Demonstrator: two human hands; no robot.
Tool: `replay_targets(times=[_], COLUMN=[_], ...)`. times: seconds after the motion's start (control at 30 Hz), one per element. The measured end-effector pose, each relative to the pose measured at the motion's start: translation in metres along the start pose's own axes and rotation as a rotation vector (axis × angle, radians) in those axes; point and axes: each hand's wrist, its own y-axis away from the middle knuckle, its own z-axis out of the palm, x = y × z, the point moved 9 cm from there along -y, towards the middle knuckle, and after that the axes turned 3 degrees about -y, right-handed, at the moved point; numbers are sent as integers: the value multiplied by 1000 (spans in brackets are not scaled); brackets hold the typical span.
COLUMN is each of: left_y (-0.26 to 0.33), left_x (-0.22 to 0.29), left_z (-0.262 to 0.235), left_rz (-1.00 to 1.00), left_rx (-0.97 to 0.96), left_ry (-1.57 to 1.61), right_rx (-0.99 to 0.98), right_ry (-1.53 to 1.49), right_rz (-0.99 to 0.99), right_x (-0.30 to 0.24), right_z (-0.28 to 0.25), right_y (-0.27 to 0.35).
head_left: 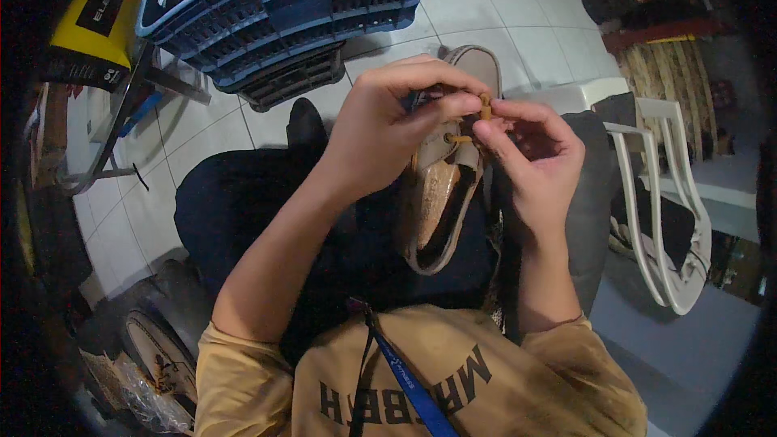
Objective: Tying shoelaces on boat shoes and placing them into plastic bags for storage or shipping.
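You're pinching a tan lace (486, 109) between both hands: your left hand (384, 105) is curling over it with thumb and forefinger drawn together, and your right hand (538, 142) is gripping it between thumb and fingertips, the other fingers bending loosely inward. The lace is looking thick and cord-like, one strand running to a round eyelet (449, 138) in the shoe (433, 154). That shoe is lying above your dark trousers (235, 194), its rounded grey-beige toe pointing away from you, its opening facing up — a shiny, mottled, tan-brown insole (433, 206) is showing inside.

Beyond, pale square tiles are covering the floor (465, 4). A blue plastic crate (295, 12) with latticed walls is standing above a black one (283, 81). A white plastic chair (694, 271) with curved bars is sitting to your right; at lower left another beige shoe (154, 348) is resting near crinkled clear plastic (150, 405) — a yellow-and-black package (93, 24) is filling the upper left.
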Motion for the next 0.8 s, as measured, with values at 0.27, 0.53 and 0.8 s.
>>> replay_targets(times=[0.27,0.53,0.8], left_y=[7,7,8], left_x=[-6,-4,-16], left_z=[2,5,9], left_rz=[-32,-132,-164], left_rx=[134,28,7], left_ry=[13,168,240], right_rx=[45,8,-89], right_ry=[26,221,-9], right_rz=[-209,-358,-114], right_x=[-3,-21,-10], right_z=[-2,4,-10], right_y=[2,4,-20])
